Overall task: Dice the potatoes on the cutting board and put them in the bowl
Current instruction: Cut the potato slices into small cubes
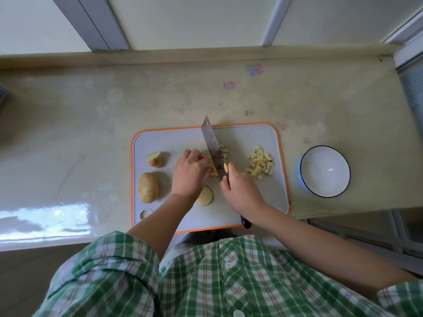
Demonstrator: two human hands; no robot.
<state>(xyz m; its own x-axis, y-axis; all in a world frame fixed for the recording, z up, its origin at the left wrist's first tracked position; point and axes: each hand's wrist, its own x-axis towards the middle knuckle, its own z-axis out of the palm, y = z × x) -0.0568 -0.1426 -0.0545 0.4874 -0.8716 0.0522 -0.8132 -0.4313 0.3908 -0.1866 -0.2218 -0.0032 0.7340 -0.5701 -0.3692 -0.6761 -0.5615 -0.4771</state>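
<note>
A grey cutting board with an orange rim lies on the counter. My left hand holds down potato strips at the board's middle with curled fingers. My right hand grips the handle of a cleaver, whose blade stands in the strips right beside my left fingers. A pile of diced potato lies at the board's right. A whole potato, a cut chunk and a slice lie on the left and front. An empty white bowl stands right of the board.
The beige counter stretches left and behind the board, with faint coloured marks at the back. A raised ledge and window frames run along the far edge. The counter's front edge lies just beneath my arms; its right end stops past the bowl.
</note>
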